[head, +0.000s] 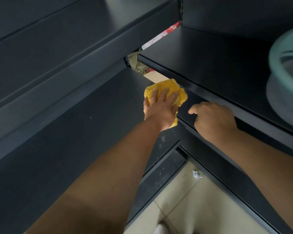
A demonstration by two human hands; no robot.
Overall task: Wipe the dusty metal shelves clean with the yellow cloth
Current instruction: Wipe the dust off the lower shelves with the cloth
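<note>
Well, yellow cloth (166, 87) looks soft, light: left hand (161, 106) presses it, fingers flat. Right hand (213, 119) at 3 o'clock: curled, grip unclear.

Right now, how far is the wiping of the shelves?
Looks done: most of the left shelf shows a dark, even surface. In hand: the left hand presses the yellow cloth flat near its far end. Left: white specks dot the near corner; the right shelf, where the right hand rests on the edge, I cannot judge.
</note>
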